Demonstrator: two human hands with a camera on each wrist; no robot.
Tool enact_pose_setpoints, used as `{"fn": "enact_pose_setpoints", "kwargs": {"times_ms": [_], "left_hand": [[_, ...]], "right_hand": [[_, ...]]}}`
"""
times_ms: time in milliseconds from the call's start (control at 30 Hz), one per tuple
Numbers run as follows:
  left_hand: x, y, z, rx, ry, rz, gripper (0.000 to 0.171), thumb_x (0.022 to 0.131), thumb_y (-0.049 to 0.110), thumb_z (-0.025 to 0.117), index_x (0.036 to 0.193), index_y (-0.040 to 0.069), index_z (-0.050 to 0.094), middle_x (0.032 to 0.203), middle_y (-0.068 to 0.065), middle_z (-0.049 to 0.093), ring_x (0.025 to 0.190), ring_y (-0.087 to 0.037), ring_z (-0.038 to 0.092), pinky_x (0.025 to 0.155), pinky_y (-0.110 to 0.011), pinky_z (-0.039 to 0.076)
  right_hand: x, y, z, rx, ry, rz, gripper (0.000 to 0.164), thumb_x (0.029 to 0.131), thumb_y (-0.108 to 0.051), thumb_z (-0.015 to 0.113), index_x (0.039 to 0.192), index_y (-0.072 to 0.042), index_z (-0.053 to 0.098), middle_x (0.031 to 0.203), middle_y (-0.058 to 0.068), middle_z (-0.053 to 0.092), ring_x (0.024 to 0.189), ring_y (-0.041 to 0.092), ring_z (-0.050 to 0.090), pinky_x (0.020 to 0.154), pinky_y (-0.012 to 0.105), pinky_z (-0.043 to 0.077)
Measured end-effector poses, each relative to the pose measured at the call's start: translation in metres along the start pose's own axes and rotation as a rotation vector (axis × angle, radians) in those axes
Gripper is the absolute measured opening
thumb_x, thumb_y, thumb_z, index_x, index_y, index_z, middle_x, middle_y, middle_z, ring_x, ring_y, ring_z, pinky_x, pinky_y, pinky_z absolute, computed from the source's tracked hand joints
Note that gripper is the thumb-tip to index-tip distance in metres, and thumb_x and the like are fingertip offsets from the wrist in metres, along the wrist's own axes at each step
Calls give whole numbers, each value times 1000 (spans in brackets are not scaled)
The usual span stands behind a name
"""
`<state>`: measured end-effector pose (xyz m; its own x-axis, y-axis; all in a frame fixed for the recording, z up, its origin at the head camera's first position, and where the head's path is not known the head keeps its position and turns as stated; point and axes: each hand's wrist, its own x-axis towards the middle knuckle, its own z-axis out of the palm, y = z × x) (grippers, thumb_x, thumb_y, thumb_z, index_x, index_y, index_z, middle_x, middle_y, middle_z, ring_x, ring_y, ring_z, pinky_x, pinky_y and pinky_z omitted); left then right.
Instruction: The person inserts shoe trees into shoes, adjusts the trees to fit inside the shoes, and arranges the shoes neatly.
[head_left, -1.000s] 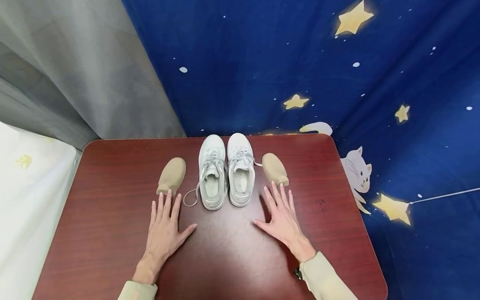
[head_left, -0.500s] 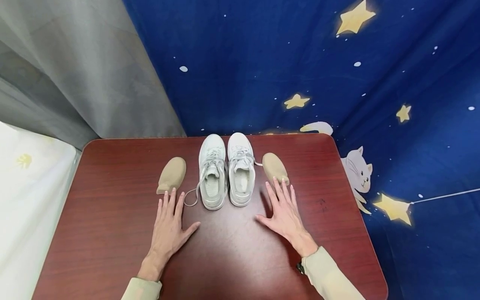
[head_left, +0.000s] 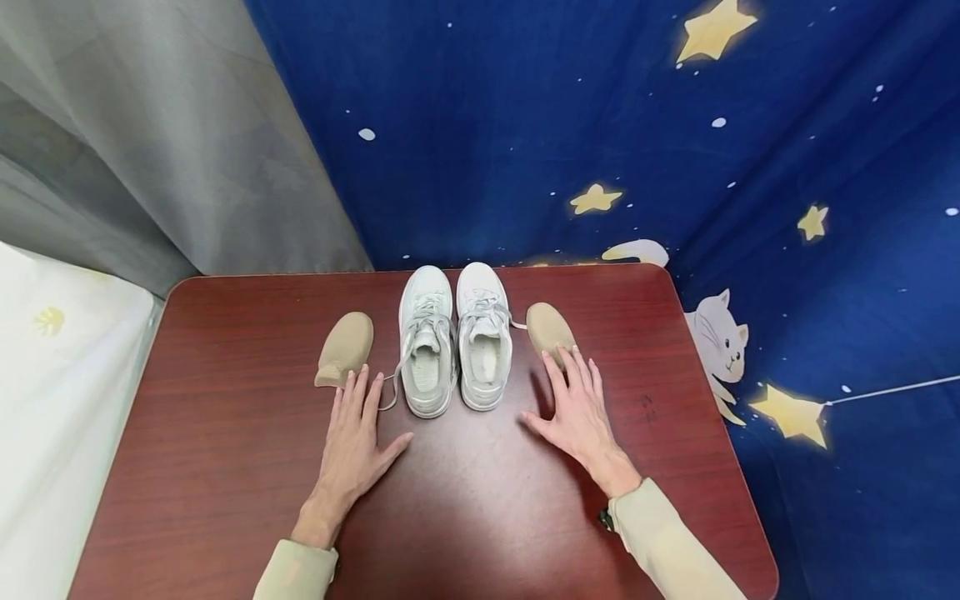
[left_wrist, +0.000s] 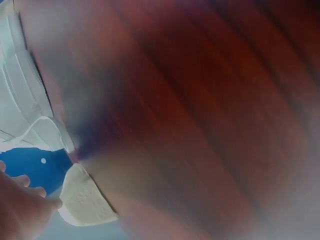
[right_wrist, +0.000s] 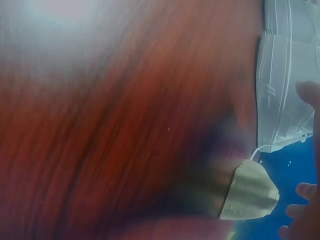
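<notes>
Two white sneakers, the left sneaker [head_left: 427, 383] and the right sneaker [head_left: 483, 358], stand side by side at the table's far edge in the head view, toes pointing away, grey laces loose. On either side lies a beige, rounded, toe-shaped shoe insert: the left insert [head_left: 346, 343] and the right insert [head_left: 547, 327]. My left hand [head_left: 352, 450] has its fingers spread, tips just by the left insert's narrow near end. My right hand [head_left: 583, 421] is spread too, its fingertips overlapping the right insert's near end and hiding part of it. Neither hand grips anything.
The dark red wooden table [head_left: 465, 508] has rounded corners. A blue curtain [head_left: 480, 133] with stars and a cat hangs behind it, a grey curtain [head_left: 277, 208] at back left, and white cloth [head_left: 67, 400] on the left. A loose lace [head_left: 388, 396] trails beside the left sneaker.
My left hand has drifted right and slightly forward, its fingertips shifting to the left insert's right near side. My right hand has edged forward and right, further over the right insert. Sneakers stay put.
</notes>
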<state>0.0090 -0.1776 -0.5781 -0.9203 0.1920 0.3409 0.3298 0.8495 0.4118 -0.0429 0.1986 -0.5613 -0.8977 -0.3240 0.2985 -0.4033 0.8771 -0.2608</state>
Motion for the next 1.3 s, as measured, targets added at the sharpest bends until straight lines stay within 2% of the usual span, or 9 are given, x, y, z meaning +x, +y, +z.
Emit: {"fn": "enact_pose_setpoints", "kwargs": {"times_ms": [100, 333, 633, 833, 1033, 1300], "left_hand": [[3, 3, 0, -19, 5, -4, 100, 84, 68, 57, 156, 5, 27, 162, -19, 21, 146, -46, 22, 113, -62, 18], [8, 9, 3, -68, -5, -32, 99, 87, 76, 44, 157, 7, 27, 164, -15, 19, 147, -41, 21, 112, -61, 21], [20, 19, 3, -177, 4, -50, 97, 86, 65, 60, 158, 10, 25, 163, -12, 20, 148, -36, 24, 109, -62, 28], [21, 26, 4, -230, 21, -46, 94, 81, 47, 72, 156, 11, 29, 163, -11, 24, 148, -30, 24, 112, -58, 26], [18, 32, 6, -239, 59, -13, 90, 82, 49, 70, 153, 6, 35, 160, -14, 28, 145, -33, 29, 109, -58, 29], [31, 45, 13, -247, 100, 27, 89, 78, 46, 73, 150, 7, 39, 156, -17, 35, 144, -36, 32, 108, -59, 29]], "right_hand": [[3, 3, 0, 3, -2, 2, 105, 68, -63, 76, 153, -14, 37, 155, 15, 35, 145, 39, 26, 116, 58, 13], [6, 7, -1, 14, 1, 1, 100, 69, -58, 78, 150, -12, 41, 154, 16, 37, 144, 40, 28, 115, 59, 15], [10, 25, -1, 3, 3, 30, 99, 69, -56, 79, 148, -9, 44, 151, 16, 40, 142, 40, 31, 112, 60, 20], [6, 32, 4, -9, 10, 46, 98, 70, -56, 78, 147, -8, 44, 151, 16, 39, 139, 39, 35, 110, 60, 24], [3, 30, 10, 10, 8, 58, 98, 70, -56, 79, 148, -9, 43, 151, 17, 39, 136, 40, 38, 108, 62, 28], [5, 36, 11, 19, 36, 76, 98, 70, -54, 79, 148, -8, 43, 149, 18, 41, 133, 39, 41, 107, 60, 30]]}}
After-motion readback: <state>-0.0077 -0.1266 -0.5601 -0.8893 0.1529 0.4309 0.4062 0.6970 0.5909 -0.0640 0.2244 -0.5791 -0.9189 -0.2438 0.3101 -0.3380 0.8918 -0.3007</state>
